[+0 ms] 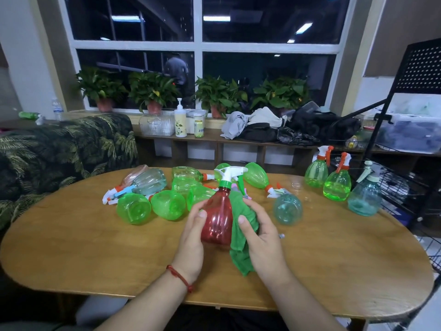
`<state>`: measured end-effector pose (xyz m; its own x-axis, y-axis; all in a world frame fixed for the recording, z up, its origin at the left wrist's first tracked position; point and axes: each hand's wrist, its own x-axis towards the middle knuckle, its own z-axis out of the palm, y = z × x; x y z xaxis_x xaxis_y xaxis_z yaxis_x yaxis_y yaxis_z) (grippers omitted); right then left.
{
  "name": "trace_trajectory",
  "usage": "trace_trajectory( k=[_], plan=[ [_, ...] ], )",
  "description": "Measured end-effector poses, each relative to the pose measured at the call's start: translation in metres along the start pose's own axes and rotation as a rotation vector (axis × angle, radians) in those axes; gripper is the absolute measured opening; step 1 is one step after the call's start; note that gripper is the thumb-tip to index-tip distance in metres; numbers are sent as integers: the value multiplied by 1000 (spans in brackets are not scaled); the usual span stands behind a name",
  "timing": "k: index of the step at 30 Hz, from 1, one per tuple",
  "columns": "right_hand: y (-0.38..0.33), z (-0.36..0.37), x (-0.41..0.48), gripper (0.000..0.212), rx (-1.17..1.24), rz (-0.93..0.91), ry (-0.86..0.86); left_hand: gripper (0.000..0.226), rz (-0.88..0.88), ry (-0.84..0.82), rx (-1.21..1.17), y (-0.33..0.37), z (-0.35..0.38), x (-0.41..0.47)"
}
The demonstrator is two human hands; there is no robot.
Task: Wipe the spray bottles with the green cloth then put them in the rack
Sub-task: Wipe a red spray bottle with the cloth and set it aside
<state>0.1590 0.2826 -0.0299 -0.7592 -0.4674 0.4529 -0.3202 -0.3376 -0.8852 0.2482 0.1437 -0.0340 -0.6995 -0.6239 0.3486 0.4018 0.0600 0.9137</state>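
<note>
A red spray bottle point(218, 219) with a white trigger and green collar is held upright above the oval wooden table point(95, 254). My left hand point(192, 237) grips its left side. My right hand point(260, 237) holds the green cloth point(241, 237) against the bottle's right side; the cloth hangs below my palm. Several green and teal spray bottles point(152, 201) lie on their sides behind my hands. Three bottles point(337, 185) stand upright at the table's right end, beside the black wire rack point(401, 187).
A teal bottle point(287, 209) lies just right of my right hand. A sofa with a leaf-print cover point(64, 149) is at the left. Behind the table a low shelf point(214, 137) carries containers, clothes and potted plants under the window.
</note>
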Motion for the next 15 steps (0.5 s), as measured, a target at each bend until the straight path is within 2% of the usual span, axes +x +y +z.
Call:
trace_trajectory(
  k=[4,11,15],
  plan=[
    [5,-3,0,37,-80,-76,58,64,42,-42,144,1,3,0],
    [7,-3,-2,36,-250,-265,30,75,65,-143,218,6,4,-3],
    [-6,-8,3,37,-330,-307,60,73,112,-139,250,5,4,-4]
  ],
)
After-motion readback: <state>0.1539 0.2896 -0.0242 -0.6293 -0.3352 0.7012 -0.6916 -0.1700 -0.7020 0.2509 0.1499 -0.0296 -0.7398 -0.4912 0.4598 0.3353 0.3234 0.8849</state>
